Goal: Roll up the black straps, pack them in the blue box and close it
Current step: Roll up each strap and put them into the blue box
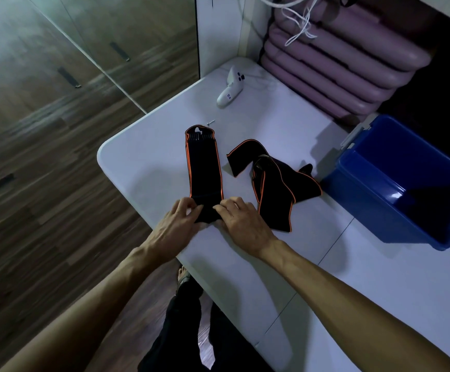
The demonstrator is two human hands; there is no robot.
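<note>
Both hands are at the near end of one strap (pixel 204 167), which lies flat on the table (pixel 379 277) and runs straight away from them. The left hand (pixel 177 224) and right hand (pixel 241 220) pinch that end between fingers and thumbs, where a first small fold or roll seems to be forming. The second strap (pixel 275 183) lies crumpled just right of the right hand, untouched. The box (pixel 395 208) stands open farther right, apparently empty. Judging by this, the task is barely begun: both rolls, the packing and the closing remain.

Table (pixel 148 159): straps (pixel 204 167), box (pixel 379 208), controller (pixel 230 88).
</note>
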